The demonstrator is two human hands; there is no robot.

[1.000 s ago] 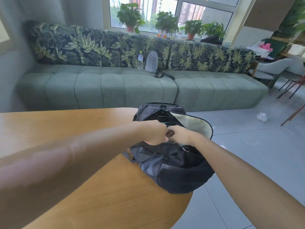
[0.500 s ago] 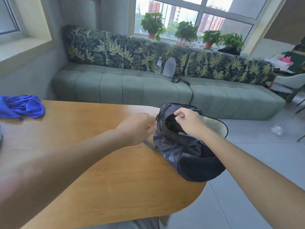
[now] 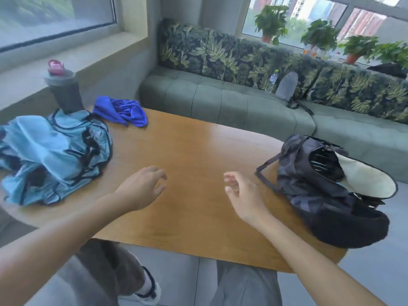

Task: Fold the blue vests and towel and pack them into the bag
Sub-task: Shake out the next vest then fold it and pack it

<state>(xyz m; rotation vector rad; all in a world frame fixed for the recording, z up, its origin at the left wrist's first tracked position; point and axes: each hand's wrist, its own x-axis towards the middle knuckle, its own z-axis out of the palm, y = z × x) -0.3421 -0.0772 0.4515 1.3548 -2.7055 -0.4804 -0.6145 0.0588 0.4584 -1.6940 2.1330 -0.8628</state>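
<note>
A heap of light blue vests [image 3: 53, 155] with black trim lies crumpled at the left end of the wooden table [image 3: 194, 151]. Behind it sits a bunched dark blue towel [image 3: 123, 111]. The dark camouflage bag [image 3: 320, 184] lies on the table's right end, its mouth open and a pale lining showing. My left hand [image 3: 141, 188] and my right hand [image 3: 242, 195] hover over the middle of the table, fingers loosely curled, holding nothing and touching neither cloth nor bag.
A grey shaker bottle [image 3: 64, 89] with a pink cap stands behind the vests by the window sill. A green sofa [image 3: 231, 104] with a water bottle and a grey pouch runs behind the table. My legs show under the near table edge.
Both hands have let go of the bag's opening and moved left to the middle of the table. The view has swung left, bringing the vests, towel and shaker bottle into sight.
</note>
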